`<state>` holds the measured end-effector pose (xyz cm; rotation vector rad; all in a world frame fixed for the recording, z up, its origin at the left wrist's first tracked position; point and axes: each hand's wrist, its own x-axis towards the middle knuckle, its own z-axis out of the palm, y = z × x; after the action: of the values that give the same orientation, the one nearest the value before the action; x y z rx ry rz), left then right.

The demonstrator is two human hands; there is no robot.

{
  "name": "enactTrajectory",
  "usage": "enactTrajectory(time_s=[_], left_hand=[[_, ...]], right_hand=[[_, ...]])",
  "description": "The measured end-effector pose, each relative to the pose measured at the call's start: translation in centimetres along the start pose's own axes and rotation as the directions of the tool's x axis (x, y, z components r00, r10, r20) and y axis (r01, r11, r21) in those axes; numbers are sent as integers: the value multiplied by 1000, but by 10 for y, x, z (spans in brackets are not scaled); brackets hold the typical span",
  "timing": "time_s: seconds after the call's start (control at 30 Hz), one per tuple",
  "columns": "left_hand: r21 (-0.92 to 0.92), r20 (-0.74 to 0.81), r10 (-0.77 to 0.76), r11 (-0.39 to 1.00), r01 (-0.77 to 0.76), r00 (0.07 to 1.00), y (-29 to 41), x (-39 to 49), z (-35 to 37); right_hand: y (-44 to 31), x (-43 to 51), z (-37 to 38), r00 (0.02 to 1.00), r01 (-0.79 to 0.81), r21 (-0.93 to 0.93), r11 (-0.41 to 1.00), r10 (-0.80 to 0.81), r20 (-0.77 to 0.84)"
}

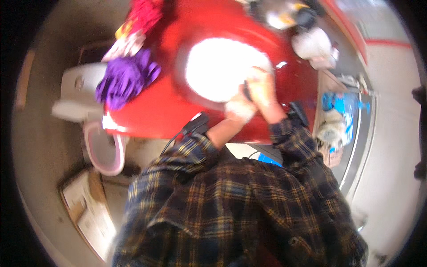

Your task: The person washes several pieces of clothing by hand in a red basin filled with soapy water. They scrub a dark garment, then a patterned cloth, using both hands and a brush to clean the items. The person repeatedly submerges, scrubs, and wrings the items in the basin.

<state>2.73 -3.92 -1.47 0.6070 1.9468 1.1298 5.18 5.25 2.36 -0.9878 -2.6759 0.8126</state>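
Note:
My left hand (238, 107) and my right hand (262, 85) meet over the near right rim of a round, bright white thing (213, 70), perhaps a basin, on the glossy red table (150, 121). Between the hands shows a small dark object (247, 90), too blurred to name; the right hand is closed around it. Whether the left hand grips it too cannot be told. Glare hides the inside of the white thing. Dark devices with straps or cables sit at both wrists.
Purple cloth (125, 78) and red cloth (145, 16) lie along the table's left side. A white roll (312, 43) and blurred items stand at the back right. A blue-tinted plastic bottle (342, 103) is beyond the right edge. A pink-rimmed basin (105, 148) is below left.

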Motion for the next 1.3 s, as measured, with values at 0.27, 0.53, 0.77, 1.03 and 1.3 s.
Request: enactTrajectory(time_s=[0.27,0.53,0.77,1.03,1.3], left_hand=[[-777,121,260,625,-71,958,-7,25,-7],[-658,261,193,752,28,946,95,28,69],[228,143,586,765,-603,798,120,77,169],[643,194,569,541,-541,799,134,78,191],[613,141,863,309,-727,485,151,41,187]], right_hand=[[34,-1,3,954,-168,244,955,219,-203],[139,-147,-115,821,-141,408,902,337,-461],[263,-302,-191,529,-656,225,721,651,-544],[314,-310,-208,749,-530,-201,824,343,-567],[346,-325,-299,740,-428,386,817,562,-369]])
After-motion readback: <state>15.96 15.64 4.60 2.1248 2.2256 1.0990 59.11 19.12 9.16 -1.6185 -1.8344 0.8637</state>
